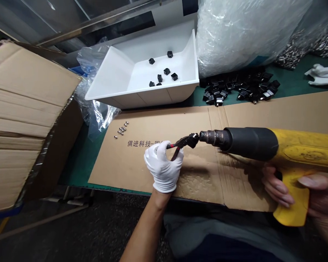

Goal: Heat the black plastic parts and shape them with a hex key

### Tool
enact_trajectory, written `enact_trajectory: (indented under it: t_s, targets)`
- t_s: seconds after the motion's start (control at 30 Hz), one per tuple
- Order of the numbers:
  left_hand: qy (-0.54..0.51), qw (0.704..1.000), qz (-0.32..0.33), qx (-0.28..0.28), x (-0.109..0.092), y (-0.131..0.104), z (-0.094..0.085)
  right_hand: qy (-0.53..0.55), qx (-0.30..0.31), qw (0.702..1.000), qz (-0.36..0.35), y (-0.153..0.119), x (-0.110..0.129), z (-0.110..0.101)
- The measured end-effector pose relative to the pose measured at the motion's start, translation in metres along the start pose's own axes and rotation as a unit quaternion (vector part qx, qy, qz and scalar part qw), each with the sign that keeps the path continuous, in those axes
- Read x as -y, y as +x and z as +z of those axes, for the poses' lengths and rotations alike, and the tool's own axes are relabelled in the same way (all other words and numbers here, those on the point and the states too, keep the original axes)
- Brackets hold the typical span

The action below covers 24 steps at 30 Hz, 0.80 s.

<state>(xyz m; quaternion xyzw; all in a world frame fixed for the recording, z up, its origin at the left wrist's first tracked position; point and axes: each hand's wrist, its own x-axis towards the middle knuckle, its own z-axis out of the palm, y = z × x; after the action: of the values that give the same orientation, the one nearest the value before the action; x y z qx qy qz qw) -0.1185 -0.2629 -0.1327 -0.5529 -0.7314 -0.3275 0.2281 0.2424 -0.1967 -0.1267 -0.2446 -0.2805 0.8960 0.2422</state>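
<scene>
My left hand [164,167], in a white glove, is wrapped round the handles of a pair of pliers [182,143]. At the plier jaws is a small black part [192,140] with a shiny metal bit; its exact shape is hard to make out. My bare right hand [297,189] grips the handle of a yellow heat gun [306,149]. The gun's stepped metal nozzle [214,138] points left, its tip right beside the black part, above the cardboard sheet [142,171].
Small metal pins [121,130] lie on the cardboard's left. Behind stands a white tray [150,96] with several black parts. A pile of black parts [240,85], a plastic bag [243,32], metal pieces [292,51] and a white glove [324,74] are back right. A cardboard box [24,123] stands left.
</scene>
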Motion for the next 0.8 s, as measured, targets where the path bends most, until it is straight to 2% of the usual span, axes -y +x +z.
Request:
enact_trajectory:
  t_s: [0.6,0.8]
  targets:
    - [-0.023,1.0,-0.019,0.005,0.0016,-0.0025,-0.0004,-0.022,-0.029,0.999,0.015,-0.0015,0.0021,0.0004]
    - [-0.019,1.0,-0.021,0.008,0.0011,-0.0021,-0.0003,-0.02,-0.03,0.999,0.014,0.0003,0.0041,0.0072]
